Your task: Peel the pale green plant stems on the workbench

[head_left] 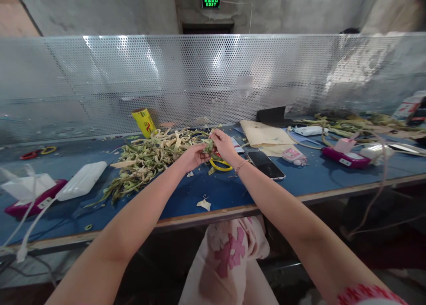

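Observation:
Both of my hands meet above the blue table, at the right end of a pile of dried green and tan plant pieces (159, 152). My left hand (195, 157) has its fingers closed around a small green leafy piece (208, 146). My right hand (223, 144) pinches at the upper side of that same piece, with a bracelet on the wrist. Yellow-handled scissors (221, 165) lie just below the hands, partly hidden by them. To the right of my right wrist rests a black phone (265, 164).
A yellow box (143, 122) leans by the perforated metal divider (206, 83). Brown paper (266, 134), a pink case (294, 156) and a purple power strip (346, 157) are at right. A white power bank (81, 181) and red-handled scissors (29, 154) lie left.

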Motion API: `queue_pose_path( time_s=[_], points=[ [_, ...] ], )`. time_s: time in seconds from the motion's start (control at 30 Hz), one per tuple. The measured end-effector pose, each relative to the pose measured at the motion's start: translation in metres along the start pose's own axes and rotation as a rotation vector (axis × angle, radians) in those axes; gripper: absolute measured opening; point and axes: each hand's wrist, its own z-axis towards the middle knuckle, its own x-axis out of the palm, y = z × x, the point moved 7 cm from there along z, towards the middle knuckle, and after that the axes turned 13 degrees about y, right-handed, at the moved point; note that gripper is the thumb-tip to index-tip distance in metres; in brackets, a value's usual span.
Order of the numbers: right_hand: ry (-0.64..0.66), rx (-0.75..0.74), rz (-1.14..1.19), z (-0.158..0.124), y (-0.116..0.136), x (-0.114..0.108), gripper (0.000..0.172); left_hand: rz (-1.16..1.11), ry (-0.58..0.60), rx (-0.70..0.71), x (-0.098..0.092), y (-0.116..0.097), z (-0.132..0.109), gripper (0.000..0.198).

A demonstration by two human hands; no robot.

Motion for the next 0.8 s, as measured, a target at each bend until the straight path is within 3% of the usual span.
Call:
queue_pose_path(
  time_s=[0.37, 0.57, 0.8],
  points=[
    [0.049, -0.011, 0.045, -0.001, 0.003, 0.005, 0.022, 0.137, 0.039, 0.063, 0.000, -0.007, 0.000, 0.018],
    [0.041, 0.041, 0.170, 0.003, -0.009, 0.006, 0.026, 0.111, 0.051, 0.089, -0.002, -0.008, 0.002, 0.020],
    [0.036, -0.030, 0.020, 0.003, 0.001, 0.005, 0.017, 0.088, 0.065, 0.053, 0.006, -0.004, 0.000, 0.017]
  ],
)
